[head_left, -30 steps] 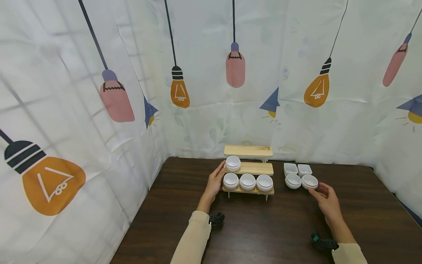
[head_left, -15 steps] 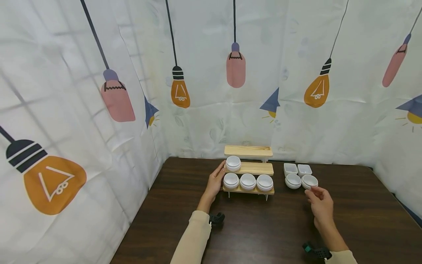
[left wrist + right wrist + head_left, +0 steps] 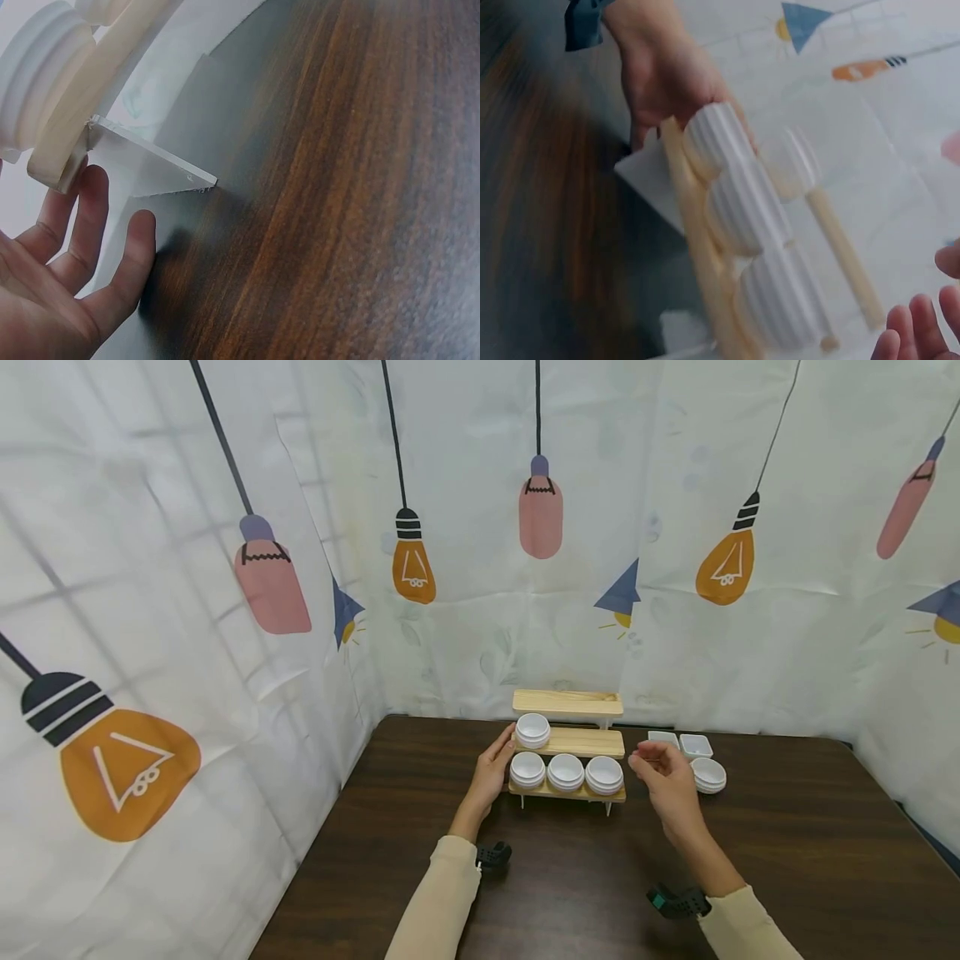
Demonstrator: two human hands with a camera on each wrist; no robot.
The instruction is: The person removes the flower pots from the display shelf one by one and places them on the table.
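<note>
A tiered wooden rack [image 3: 588, 743] with clear supports holds small white ribbed round bowls: several [image 3: 566, 772] along the front shelf and one [image 3: 532, 732] at the left of the middle shelf. My left hand [image 3: 487, 775] touches the rack's left end; in the left wrist view, fingertips [image 3: 94, 180] meet the end of a wooden shelf. Right of the rack is my right hand [image 3: 670, 785], fingers loosely bent, nothing visible between them; its fingers [image 3: 922, 322] show at the lower right of the right wrist view. It hides the spot where another round bowl stood.
Right of the rack, a round bowl [image 3: 707, 775] and two square white dishes [image 3: 696, 746] stand on the dark wood table [image 3: 570, 877]. The rack's top shelf [image 3: 567, 702] bears nothing. A cloth printed with lamps [image 3: 465, 635] hangs behind.
My right hand has left the right-hand round bowl and moved left towards the rack, now covering the other loose round bowl's place. The left hand has stayed at the rack's end.
</note>
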